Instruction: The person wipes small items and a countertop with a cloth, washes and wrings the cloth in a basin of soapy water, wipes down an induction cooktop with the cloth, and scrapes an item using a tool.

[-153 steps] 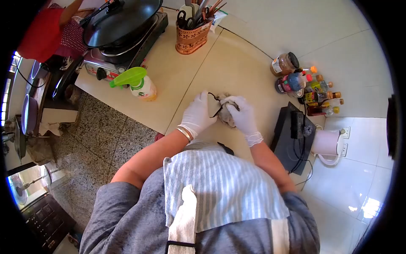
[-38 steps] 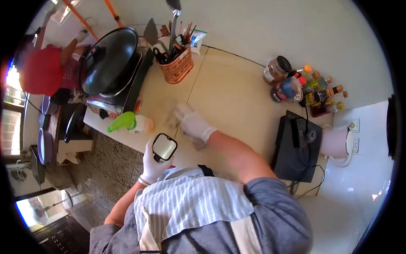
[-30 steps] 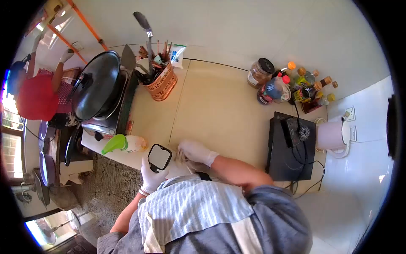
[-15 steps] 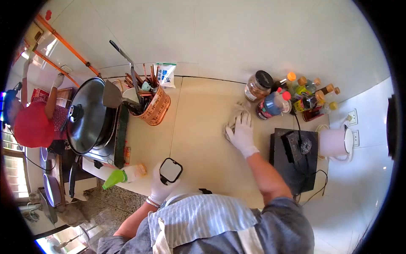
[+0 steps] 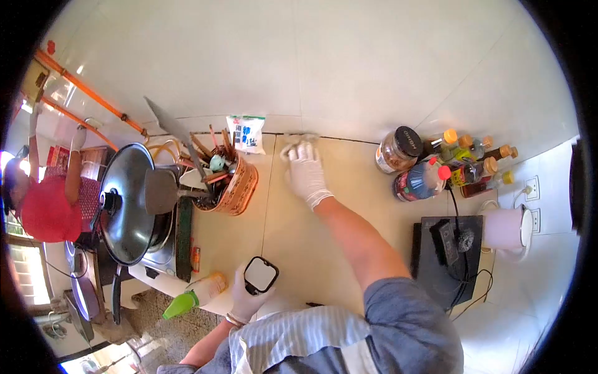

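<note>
My right hand (image 5: 307, 176), in a white glove, presses a greyish cloth (image 5: 293, 148) onto the counter where it meets the wall. The fingers cover part of the cloth. Close to my body, my gloved left hand (image 5: 246, 299) is closed around a black-framed, squarish object (image 5: 261, 275) with a pale flat face; its exact kind is unclear. Just left of that hand is a bottle (image 5: 208, 288) with a green top. A white packet (image 5: 246, 134) leans on the wall left of my right hand.
An orange utensil basket (image 5: 240, 187) holds chopsticks and a spatula (image 5: 163, 192). Beside it, a lidded wok (image 5: 128, 202) sits on the stove. Jars and several bottles (image 5: 420, 181) stand right, behind a black hotplate (image 5: 445, 262) and a pink pot (image 5: 504, 229). Another person (image 5: 53, 209) is at far left.
My right hand has swept the cloth leftward and back, from beside the jars to the wall edge near the packet. My left hand keeps its hold. The view has shifted slightly.
</note>
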Motion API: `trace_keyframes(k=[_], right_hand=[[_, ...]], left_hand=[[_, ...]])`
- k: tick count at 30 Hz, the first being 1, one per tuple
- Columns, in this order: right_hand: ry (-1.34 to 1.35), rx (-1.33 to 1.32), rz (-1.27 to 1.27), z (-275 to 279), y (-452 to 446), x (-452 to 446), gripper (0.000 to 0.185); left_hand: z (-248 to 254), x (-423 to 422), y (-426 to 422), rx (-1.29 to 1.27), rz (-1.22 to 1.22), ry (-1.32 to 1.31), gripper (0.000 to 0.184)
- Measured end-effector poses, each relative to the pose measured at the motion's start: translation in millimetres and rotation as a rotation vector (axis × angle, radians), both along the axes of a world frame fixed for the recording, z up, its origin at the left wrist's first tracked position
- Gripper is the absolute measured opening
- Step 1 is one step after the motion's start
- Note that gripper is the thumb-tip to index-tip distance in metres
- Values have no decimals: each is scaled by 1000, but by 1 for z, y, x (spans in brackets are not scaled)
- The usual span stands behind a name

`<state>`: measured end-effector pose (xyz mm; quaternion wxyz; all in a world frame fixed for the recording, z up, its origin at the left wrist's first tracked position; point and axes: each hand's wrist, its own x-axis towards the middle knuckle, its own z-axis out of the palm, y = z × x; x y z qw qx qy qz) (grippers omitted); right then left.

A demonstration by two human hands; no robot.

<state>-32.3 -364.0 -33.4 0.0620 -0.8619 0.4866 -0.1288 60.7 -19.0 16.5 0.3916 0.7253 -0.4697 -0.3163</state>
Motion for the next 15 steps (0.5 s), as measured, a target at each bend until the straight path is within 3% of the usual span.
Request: trace_keyframes(k=[9,10,11,13,15], right_hand=[[-197,70,632,-6,49,-41,46],[-180,35,663,-10,62,-50,47],[-163,1,694,-16,76,-59,48],[-668,428,539,-10,114,-81,44],[-558,347,544,-3,133,-96,38]], left_hand=[[34,-27,-79,-175,19,17,88],[41,-34,-98,-220,19,102,86],[47,-40,-118,-258,-27,-2,86],[52,-53,-160,-322,-105,-138,87],[46,-71,-201,-346,-152,-146,86]])
